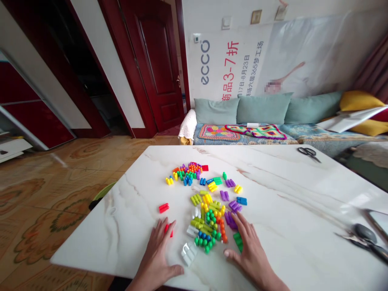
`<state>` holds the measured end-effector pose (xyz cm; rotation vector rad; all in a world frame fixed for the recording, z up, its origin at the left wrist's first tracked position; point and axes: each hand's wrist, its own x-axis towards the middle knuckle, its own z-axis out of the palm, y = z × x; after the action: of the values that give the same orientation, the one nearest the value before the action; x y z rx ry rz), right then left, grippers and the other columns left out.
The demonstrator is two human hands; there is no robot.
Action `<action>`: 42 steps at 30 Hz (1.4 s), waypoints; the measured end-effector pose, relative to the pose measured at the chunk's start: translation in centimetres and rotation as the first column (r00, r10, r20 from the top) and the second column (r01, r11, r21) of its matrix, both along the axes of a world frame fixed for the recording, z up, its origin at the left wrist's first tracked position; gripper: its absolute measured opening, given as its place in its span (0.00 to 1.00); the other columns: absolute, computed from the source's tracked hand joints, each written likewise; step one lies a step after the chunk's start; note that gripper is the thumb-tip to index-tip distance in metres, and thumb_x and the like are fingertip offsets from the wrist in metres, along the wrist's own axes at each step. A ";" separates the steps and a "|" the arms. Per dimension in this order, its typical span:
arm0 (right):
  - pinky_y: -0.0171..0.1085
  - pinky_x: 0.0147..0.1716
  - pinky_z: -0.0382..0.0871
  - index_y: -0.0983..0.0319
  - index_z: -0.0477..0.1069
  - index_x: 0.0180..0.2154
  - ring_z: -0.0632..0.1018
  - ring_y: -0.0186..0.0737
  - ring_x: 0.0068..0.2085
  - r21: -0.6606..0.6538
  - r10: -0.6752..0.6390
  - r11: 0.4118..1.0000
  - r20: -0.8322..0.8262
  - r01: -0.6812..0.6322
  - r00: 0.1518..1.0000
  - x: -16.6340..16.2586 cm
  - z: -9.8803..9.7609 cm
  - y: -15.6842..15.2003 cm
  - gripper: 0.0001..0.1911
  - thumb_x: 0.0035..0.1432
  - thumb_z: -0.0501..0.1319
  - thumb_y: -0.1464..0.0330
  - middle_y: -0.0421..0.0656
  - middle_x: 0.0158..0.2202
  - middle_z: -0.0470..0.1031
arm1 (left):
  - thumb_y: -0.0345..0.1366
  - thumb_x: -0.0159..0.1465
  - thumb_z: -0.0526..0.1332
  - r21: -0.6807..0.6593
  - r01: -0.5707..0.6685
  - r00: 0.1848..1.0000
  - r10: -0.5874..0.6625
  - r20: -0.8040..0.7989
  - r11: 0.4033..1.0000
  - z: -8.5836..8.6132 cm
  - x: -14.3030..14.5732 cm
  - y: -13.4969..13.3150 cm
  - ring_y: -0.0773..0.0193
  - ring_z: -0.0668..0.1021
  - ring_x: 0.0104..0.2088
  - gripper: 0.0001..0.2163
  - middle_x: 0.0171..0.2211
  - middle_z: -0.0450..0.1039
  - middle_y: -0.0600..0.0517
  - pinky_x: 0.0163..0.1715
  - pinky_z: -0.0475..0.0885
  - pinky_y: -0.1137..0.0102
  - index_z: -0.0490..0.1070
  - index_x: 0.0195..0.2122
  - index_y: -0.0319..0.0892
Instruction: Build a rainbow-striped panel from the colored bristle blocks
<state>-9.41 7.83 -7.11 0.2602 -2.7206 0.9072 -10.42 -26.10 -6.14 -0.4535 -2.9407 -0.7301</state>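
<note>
My left hand (158, 252) is palm down at the near left of the table, thumb apart from the fingers. Its fingertips are beside a small red plastic piece (170, 233), which is partly hidden. On the right, my right hand (251, 252) has its fingers stretched out over a green plastic piece (237, 241), and its fingertips reach a purple piece (229, 220). Between the hands is a heap of rounded, peg-like toy pieces, with green ones (207, 244), lime ones (202, 225) and orange ones (223, 232). A pale grey piece (189, 253) sits near my left thumb.
More coloured pieces (189, 171) are heaped farther back on the white marbled table (121, 226). Black scissors (308, 152) lie at the far right, more scissors (357, 241) and a dark rounded object (365, 233) at the near right. A sofa (212, 139) stands behind.
</note>
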 end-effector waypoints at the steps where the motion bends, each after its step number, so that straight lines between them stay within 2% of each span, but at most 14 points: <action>1: 0.63 0.62 0.47 0.55 0.43 0.68 0.54 0.62 0.66 0.046 0.033 0.998 -0.001 -0.033 0.999 0.5 -0.2 -0.6 0.51 0.50 0.62 0.45 0.49 0.69 0.45 | 0.49 0.40 0.74 -0.029 0.001 1.000 -0.001 -0.003 1.000 -0.5 0.3 0.5 0.37 0.46 0.67 0.55 0.69 0.41 0.44 0.63 0.45 0.42 0.47 0.68 0.50; 5: 0.65 0.61 0.46 0.54 0.44 0.67 0.51 0.62 0.67 0.108 0.105 0.989 -0.006 -0.104 0.994 -0.1 0.4 -3.4 0.48 0.50 0.64 0.51 0.48 0.69 0.45 | 0.39 0.45 0.71 0.009 0.100 0.995 -0.100 0.010 0.995 -0.1 -0.8 5.2 0.41 0.48 0.67 0.50 0.70 0.39 0.48 0.64 0.46 0.45 0.46 0.68 0.52; 11: 0.56 0.61 0.56 0.56 0.56 0.62 0.59 0.56 0.64 -0.045 0.173 0.983 -0.066 -0.176 0.983 -2.7 1.5 -5.3 0.39 0.48 0.62 0.71 0.47 0.61 0.63 | 0.26 0.46 0.60 0.236 0.105 0.988 -0.074 -0.135 0.966 0.6 -3.7 9.7 0.47 0.64 0.60 0.36 0.61 0.60 0.48 0.59 0.61 0.52 0.63 0.59 0.51; 15: 0.47 0.59 0.63 0.56 0.58 0.60 0.64 0.46 0.61 -0.195 0.191 0.957 -0.133 -0.215 0.973 -4.3 2.2 -6.5 0.32 0.53 0.55 0.75 0.47 0.60 0.63 | 0.24 0.52 0.54 0.528 0.062 0.979 0.052 -0.199 0.847 0.3 -5.1 12.0 0.54 0.69 0.57 0.26 0.53 0.68 0.46 0.58 0.65 0.58 0.68 0.52 0.45; 17: 0.45 0.59 0.62 0.56 0.57 0.61 0.63 0.44 0.62 -0.201 0.193 0.953 -0.181 -0.228 0.964 -5.4 2.6 -6.4 0.30 0.55 0.52 0.75 0.47 0.61 0.62 | 0.24 0.55 0.53 0.585 0.069 0.980 0.053 -0.189 0.808 1.1 -6.0 12.8 0.56 0.69 0.57 0.24 0.54 0.68 0.45 0.58 0.65 0.59 0.67 0.54 0.43; 22: 0.54 0.60 0.58 0.55 0.51 0.65 0.60 0.52 0.64 0.108 0.228 0.972 -0.212 -0.209 0.950 -7.4 2.3 -2.7 0.34 0.60 0.58 0.61 0.47 0.65 0.57 | 0.41 0.59 0.63 0.341 0.268 0.962 -0.233 -0.141 0.901 6.0 -10.3 11.4 0.52 0.69 0.57 0.22 0.56 0.68 0.48 0.58 0.64 0.58 0.69 0.55 0.50; 24: 0.57 0.59 0.58 0.54 0.47 0.66 0.59 0.54 0.65 0.226 0.235 0.956 -0.205 -0.188 0.950 -7.5 1.5 -1.2 0.37 0.60 0.58 0.56 0.47 0.66 0.55 | 0.44 0.61 0.61 0.253 0.239 0.964 -0.197 -0.179 0.937 7.8 -13.5 9.9 0.54 0.69 0.56 0.19 0.53 0.71 0.49 0.59 0.63 0.60 0.71 0.54 0.49; 27: 0.58 0.60 0.56 0.54 0.45 0.67 0.58 0.55 0.65 0.325 0.262 0.928 -0.216 -0.183 0.941 -7.5 0.5 -0.3 0.39 0.61 0.56 0.52 0.46 0.67 0.53 | 0.46 0.59 0.61 0.089 0.039 0.985 -0.023 -0.174 0.995 9.3 -19.7 8.3 0.53 0.68 0.58 0.24 0.56 0.67 0.47 0.59 0.61 0.61 0.68 0.56 0.48; 29: 0.56 0.61 0.54 0.54 0.45 0.67 0.58 0.54 0.65 0.360 0.279 0.914 -0.221 -0.187 0.935 -7.6 0.2 -0.3 0.39 0.61 0.56 0.52 0.46 0.68 0.51 | 0.51 0.56 0.62 -0.063 -0.113 0.989 0.106 -0.103 0.992 9.4 -23.6 7.9 0.49 0.62 0.62 0.31 0.61 0.61 0.45 0.61 0.56 0.58 0.63 0.61 0.48; 31: 0.56 0.61 0.54 0.55 0.46 0.67 0.58 0.54 0.65 0.385 0.292 0.903 -0.219 -0.192 0.931 -8.0 0.1 -0.4 0.39 0.60 0.56 0.51 0.46 0.68 0.50 | 0.57 0.56 0.59 -0.164 -0.175 0.984 0.178 0.007 0.971 8.9 -26.6 8.1 0.45 0.56 0.65 0.37 0.65 0.53 0.43 0.61 0.55 0.54 0.55 0.65 0.49; 33: 0.55 0.60 0.55 0.55 0.46 0.67 0.59 0.55 0.65 0.403 0.307 0.892 -0.211 -0.204 0.928 -8.3 0.1 -0.4 0.39 0.60 0.55 0.50 0.47 0.68 0.50 | 0.62 0.55 0.57 -0.200 -0.142 0.982 0.163 0.093 0.970 8.2 -28.5 8.8 0.43 0.54 0.66 0.40 0.67 0.50 0.44 0.60 0.56 0.54 0.51 0.66 0.50; 36: 0.55 0.60 0.55 0.55 0.49 0.67 0.59 0.55 0.65 0.401 0.315 0.889 -0.182 -0.222 0.931 -8.4 0.2 -0.3 0.38 0.60 0.55 0.50 0.47 0.68 0.50 | 0.62 0.50 0.62 -0.207 -0.009 0.987 0.041 0.153 0.978 7.1 -29.9 10.0 0.46 0.61 0.63 0.41 0.64 0.56 0.48 0.59 0.59 0.59 0.56 0.64 0.54; 39: 0.56 0.62 0.52 0.55 0.50 0.66 0.57 0.55 0.66 0.378 0.307 0.895 -0.141 -0.236 0.941 -8.1 0.7 -0.4 0.37 0.61 0.55 0.50 0.46 0.68 0.49 | 0.54 0.45 0.68 -0.228 0.086 0.983 -0.045 0.180 0.970 6.4 -30.3 11.3 0.48 0.67 0.58 0.36 0.60 0.62 0.52 0.57 0.62 0.61 0.65 0.57 0.57; 42: 0.56 0.62 0.51 0.54 0.51 0.66 0.56 0.54 0.66 0.349 0.293 0.907 -0.122 -0.235 0.948 -7.8 1.2 -0.6 0.35 0.61 0.54 0.51 0.45 0.69 0.48 | 0.45 0.41 0.71 -0.241 0.101 0.982 -0.058 0.178 0.965 5.9 -29.9 12.6 0.48 0.70 0.55 0.32 0.57 0.62 0.51 0.55 0.65 0.60 0.71 0.51 0.54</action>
<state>-17.24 7.22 -5.95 0.7550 -2.7007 0.4514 -40.27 -13.49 -0.22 -0.5573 -3.2085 -0.4240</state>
